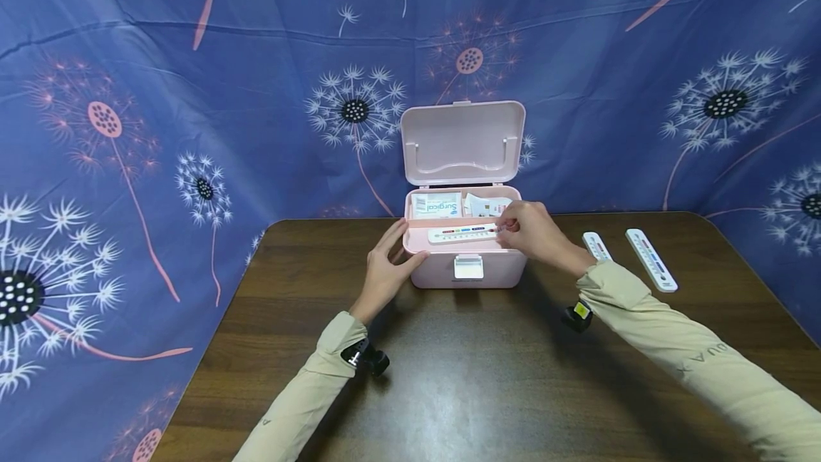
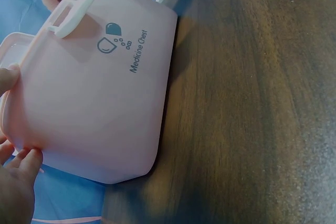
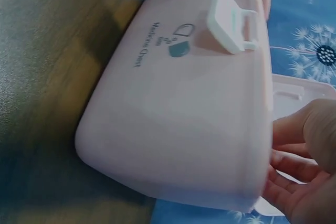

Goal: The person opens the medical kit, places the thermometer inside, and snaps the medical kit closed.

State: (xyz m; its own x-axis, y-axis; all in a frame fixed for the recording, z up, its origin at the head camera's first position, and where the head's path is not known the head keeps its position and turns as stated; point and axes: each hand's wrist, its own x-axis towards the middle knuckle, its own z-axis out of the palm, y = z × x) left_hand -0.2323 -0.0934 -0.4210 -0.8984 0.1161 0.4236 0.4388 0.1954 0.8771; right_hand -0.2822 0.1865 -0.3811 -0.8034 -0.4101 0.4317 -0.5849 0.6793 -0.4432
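Note:
A pink medicine chest stands on the table with its lid raised. My left hand grips its left front corner, the thumb on the front rim and the fingers along the side wall. At the chest's right end, my right hand pinches the right end of a white strip thermometer with coloured markings. That thermometer lies lengthwise over the front compartment. In the right wrist view, my right hand reaches behind the rim, which hides the thermometer there. A white latch sticks out from the chest's front.
Behind a divider in the chest are a "Surgical" packet and another white packet. Two more white strip thermometers, one farther right and one partly behind my right forearm, lie on the wooden table. A blue dandelion-patterned cloth hangs behind.

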